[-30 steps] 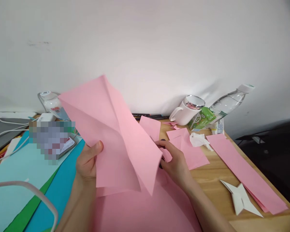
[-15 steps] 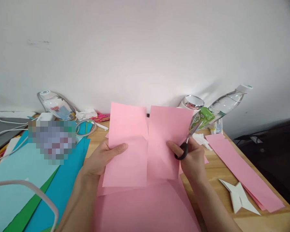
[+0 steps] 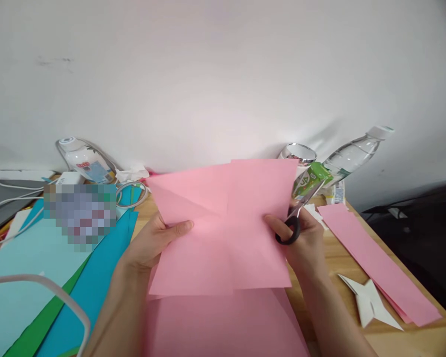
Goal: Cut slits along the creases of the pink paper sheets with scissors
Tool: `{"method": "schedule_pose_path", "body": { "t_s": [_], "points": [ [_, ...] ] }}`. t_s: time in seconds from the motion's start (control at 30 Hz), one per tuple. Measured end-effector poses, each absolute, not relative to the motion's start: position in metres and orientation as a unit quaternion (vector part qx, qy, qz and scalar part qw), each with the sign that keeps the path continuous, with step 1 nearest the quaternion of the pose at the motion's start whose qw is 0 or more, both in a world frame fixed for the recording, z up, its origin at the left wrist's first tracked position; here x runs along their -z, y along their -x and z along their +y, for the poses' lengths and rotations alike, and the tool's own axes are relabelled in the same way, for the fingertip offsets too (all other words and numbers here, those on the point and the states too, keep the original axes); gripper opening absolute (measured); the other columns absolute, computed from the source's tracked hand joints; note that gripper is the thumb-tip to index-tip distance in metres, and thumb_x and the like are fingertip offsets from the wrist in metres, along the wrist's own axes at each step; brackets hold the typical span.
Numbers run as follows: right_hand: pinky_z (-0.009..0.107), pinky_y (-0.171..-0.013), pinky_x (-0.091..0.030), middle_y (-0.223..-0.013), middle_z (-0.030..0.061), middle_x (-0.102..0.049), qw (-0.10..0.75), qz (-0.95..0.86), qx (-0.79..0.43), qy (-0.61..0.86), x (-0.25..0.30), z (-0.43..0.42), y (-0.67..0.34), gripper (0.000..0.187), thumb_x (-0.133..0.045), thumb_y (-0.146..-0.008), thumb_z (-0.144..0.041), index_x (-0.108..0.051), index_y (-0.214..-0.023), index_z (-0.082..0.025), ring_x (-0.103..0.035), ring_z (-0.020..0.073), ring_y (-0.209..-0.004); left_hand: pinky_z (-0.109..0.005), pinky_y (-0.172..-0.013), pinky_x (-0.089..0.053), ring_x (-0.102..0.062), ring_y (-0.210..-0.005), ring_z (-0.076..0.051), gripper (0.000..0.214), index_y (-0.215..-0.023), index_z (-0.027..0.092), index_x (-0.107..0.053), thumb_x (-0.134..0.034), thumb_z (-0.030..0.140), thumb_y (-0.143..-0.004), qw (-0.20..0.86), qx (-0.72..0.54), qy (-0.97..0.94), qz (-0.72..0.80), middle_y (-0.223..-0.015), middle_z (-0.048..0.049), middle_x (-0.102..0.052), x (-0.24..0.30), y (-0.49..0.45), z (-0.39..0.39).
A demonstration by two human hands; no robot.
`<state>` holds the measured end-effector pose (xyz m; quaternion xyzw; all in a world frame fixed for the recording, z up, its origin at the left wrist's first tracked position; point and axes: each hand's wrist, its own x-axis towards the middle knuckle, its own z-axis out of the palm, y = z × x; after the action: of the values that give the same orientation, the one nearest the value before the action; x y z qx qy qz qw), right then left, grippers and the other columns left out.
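Note:
My left hand [image 3: 158,240] grips a piece of pink paper [image 3: 195,258], thumb on its front and the other fingers behind. A second pink piece [image 3: 258,193] is pinched in my right hand [image 3: 301,238], and the two pieces meet or overlap along a line in the middle. Scissors [image 3: 288,233] with a black handle also hang on my right hand, blades pointing up and to the right. Beneath both pieces, a larger pink sheet [image 3: 223,322] lies on the table. To the right are pink paper strips [image 3: 371,258] and a folded white paper star [image 3: 367,305].
Light blue, green and blue sheets [image 3: 111,277] cover the left side, with a white cable [image 3: 55,292] across them. A white bottle [image 3: 87,161], a green carton [image 3: 314,178], a silver-rimmed jar [image 3: 299,153] and a tilted clear bottle [image 3: 357,153] stand by the wall.
The two pink pieces have come together, closing the gap between their upper parts. The left piece now tilts outward at its top. My right hand has shifted slightly right with the scissors.

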<state>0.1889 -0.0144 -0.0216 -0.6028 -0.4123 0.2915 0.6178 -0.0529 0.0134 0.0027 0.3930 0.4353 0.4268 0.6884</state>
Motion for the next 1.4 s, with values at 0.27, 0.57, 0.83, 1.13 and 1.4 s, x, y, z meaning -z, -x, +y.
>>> {"method": "schedule_pose_path", "body": {
  "t_s": [0.27,0.57,0.83,1.13,1.4],
  "points": [
    [0.029,-0.055,-0.047,-0.062,-0.0012,-0.065,0.655,-0.482,-0.328,0.481,0.013,-0.025,-0.181,0.023,-0.067,-0.074,-0.026,-0.058,-0.093,-0.019,-0.057,0.0135,-0.049,-0.034,-0.082,-0.054,-0.062,-0.103,-0.026,0.043,-0.108,0.021,-0.063,-0.074,0.028,-0.067,0.558,-0.538,-0.419,0.473,-0.114,-0.0055,-0.066,0.011,0.056,0.024],
    [0.021,-0.056,-0.046,-0.079,0.0042,-0.068,0.330,-0.555,-0.642,0.413,0.020,-0.033,-0.161,0.023,-0.067,-0.073,-0.018,-0.052,-0.090,-0.018,-0.060,0.0117,-0.065,-0.033,-0.084,-0.053,-0.061,-0.104,-0.024,0.056,-0.122,0.020,-0.055,-0.072,0.025,-0.069,0.547,-0.597,-0.380,0.448,-0.113,-0.0076,-0.066,-0.002,0.052,0.020],
    [0.021,-0.055,-0.046,-0.067,-0.0018,-0.059,0.342,-0.530,-0.645,0.430,0.016,-0.033,-0.157,0.015,-0.069,-0.069,-0.021,-0.061,-0.080,-0.016,-0.055,0.0099,-0.056,-0.037,-0.086,-0.052,-0.060,-0.107,-0.027,0.058,-0.123,0.021,-0.055,-0.073,0.027,-0.068,0.560,-0.582,-0.399,0.434,-0.116,-0.0081,-0.065,0.004,0.051,0.019],
    [0.020,-0.061,-0.043,-0.071,-0.0026,-0.058,0.377,-0.529,-0.642,0.407,0.015,-0.031,-0.156,0.025,-0.056,-0.067,-0.004,-0.064,-0.088,-0.015,-0.052,0.0093,-0.062,-0.038,-0.077,-0.056,-0.066,-0.092,-0.028,0.042,-0.105,0.016,-0.064,-0.075,0.028,-0.066,0.600,-0.518,-0.424,0.439,-0.100,-0.0081,-0.071,0.006,0.047,0.016],
    [0.026,-0.073,-0.047,-0.080,0.0014,-0.067,0.421,-0.503,-0.645,0.392,0.015,-0.032,-0.154,0.027,-0.072,-0.066,-0.013,-0.064,-0.091,-0.017,-0.063,0.0164,-0.074,-0.036,-0.075,-0.057,-0.063,-0.098,-0.029,0.043,-0.105,0.017,-0.064,-0.075,0.028,-0.065,0.591,-0.512,-0.422,0.458,-0.104,-0.0075,-0.070,0.007,0.044,0.016]
  ]
}}
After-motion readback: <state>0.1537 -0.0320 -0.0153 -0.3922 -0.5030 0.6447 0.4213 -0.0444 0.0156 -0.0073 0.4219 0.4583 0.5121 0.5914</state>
